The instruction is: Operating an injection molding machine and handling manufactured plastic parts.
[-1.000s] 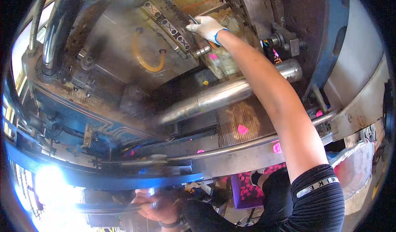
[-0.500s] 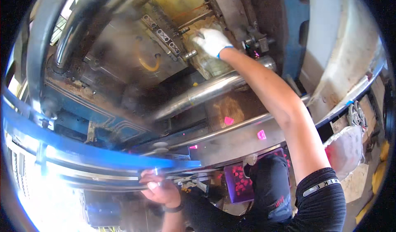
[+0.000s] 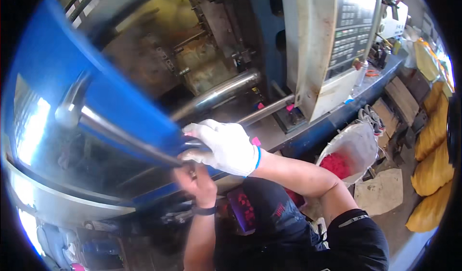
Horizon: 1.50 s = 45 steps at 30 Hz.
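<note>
handling the blue door, across the machine's left, seems the step: the gloved right hand has its grip curled round a dark piece by the door's end; the blurred left hand's i cannot tell. moving it calls for steadiness.

Metal bar, slanting down rightward, beside blue door.

Floor | pale sack (pink pieces inside) | tan board | yellow sacks
</note>
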Available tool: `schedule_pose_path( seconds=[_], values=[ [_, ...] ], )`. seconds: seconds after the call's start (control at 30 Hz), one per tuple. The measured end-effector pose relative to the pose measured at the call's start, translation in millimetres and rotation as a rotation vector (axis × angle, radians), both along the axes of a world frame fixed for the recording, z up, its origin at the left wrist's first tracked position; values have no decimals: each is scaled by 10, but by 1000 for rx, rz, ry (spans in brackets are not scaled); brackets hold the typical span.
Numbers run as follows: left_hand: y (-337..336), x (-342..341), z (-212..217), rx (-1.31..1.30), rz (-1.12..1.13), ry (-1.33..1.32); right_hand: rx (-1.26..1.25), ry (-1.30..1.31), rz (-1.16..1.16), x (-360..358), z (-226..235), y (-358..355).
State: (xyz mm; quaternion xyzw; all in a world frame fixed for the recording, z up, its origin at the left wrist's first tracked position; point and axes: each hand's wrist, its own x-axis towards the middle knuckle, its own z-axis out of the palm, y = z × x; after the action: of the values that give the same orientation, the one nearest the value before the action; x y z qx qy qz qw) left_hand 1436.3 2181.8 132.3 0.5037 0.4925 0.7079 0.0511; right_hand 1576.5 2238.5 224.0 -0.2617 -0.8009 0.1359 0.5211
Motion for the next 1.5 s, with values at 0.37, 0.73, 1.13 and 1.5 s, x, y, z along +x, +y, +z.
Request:
schedule_pose_path(
  seconds=[0.37,0.73,1.13,1.5],
  values=[
    [99,930,99,-36,-418,358,-312,324,-269,695,-123,-327],
    [-750,641,-1090,-365,-501,106,-171,0,-746,1348,-57,-179],
    [-1720,-980,-2638,-533,75,-451,-173,93,-882,1919,-198,71],
    [-1909,-1287,-3910,-661,88,-184,-17,-22,-981,1892,-295,152]
  ],
)
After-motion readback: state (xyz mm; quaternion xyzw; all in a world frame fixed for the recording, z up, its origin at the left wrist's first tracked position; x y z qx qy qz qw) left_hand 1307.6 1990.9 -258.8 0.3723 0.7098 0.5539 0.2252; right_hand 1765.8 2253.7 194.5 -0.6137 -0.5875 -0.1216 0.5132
